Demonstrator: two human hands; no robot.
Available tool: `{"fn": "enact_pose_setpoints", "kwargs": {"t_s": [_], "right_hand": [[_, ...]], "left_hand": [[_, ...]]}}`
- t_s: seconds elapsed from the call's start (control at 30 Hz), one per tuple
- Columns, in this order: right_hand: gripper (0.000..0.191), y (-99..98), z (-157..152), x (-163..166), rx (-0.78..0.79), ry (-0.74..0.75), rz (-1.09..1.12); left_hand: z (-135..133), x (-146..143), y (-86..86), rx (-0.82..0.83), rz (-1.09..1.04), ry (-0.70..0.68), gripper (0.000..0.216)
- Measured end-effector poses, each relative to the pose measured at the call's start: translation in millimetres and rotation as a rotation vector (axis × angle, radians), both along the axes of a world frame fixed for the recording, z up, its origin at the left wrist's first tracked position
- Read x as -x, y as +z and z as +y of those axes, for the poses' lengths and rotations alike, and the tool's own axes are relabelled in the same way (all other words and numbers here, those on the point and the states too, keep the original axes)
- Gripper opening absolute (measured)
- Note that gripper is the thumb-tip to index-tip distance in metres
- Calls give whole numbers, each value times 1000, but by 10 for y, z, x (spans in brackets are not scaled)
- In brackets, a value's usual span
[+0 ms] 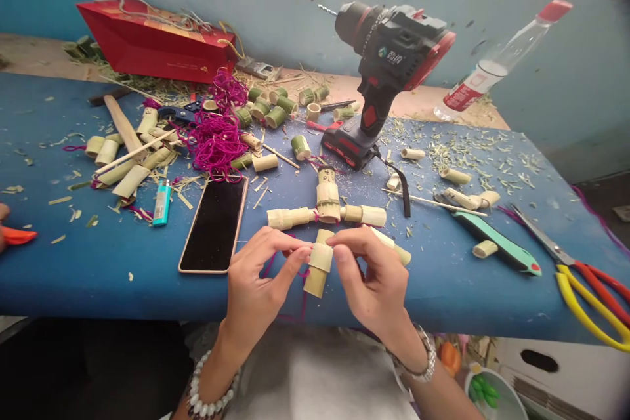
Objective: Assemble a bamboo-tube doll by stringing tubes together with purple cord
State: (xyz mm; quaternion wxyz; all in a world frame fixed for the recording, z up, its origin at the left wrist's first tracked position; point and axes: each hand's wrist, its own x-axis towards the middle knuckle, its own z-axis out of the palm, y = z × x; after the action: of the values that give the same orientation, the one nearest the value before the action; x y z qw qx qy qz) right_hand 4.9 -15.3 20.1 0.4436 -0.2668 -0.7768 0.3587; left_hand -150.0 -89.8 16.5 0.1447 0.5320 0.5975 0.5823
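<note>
My left hand (263,275) and my right hand (369,272) meet at the front of the blue table, both pinching a short bamboo tube (321,257) between fingers and thumbs. A second tube (315,282) sits under it, and a thin magenta string (300,282) runs down past my left hand. Just beyond my fingertips lies a cross of bamboo tubes tied with string (327,203). A black smartphone (214,224) lies to the left of my left hand. A green-skinned bamboo piece (391,245) lies under my right fingers, partly hidden.
A cordless drill (388,59) stands on its battery behind the bamboo cross. A tangle of magenta string (216,138), bamboo shavings and loose tubes cover the table. A green utility knife (497,243) and yellow-handled scissors (590,289) lie right. Another person's hand (2,223) enters at the left edge.
</note>
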Motion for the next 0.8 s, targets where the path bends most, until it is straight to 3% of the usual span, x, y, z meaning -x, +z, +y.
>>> {"fn": "enact_pose_setpoints", "kwargs": {"t_s": [0.13,0.33,0.5,0.63,0.8], "right_hand": [[26,30,-12,36,-178,65,-19],[24,16,18,14,-361,124,-48],[23,15,51,-22,-535,103,-124],[18,28,60,-1,-557,97,-194],[18,47,53,46,-415,141,-205]], "left_hand": [[-24,20,2,-1,-73,-42,12],[-54,85,75,45,-132,-185,17],[-30,105,107,65,-82,-206,15],[6,96,101,14,52,-175,11],[21,103,67,-87,181,-180,9]]}}
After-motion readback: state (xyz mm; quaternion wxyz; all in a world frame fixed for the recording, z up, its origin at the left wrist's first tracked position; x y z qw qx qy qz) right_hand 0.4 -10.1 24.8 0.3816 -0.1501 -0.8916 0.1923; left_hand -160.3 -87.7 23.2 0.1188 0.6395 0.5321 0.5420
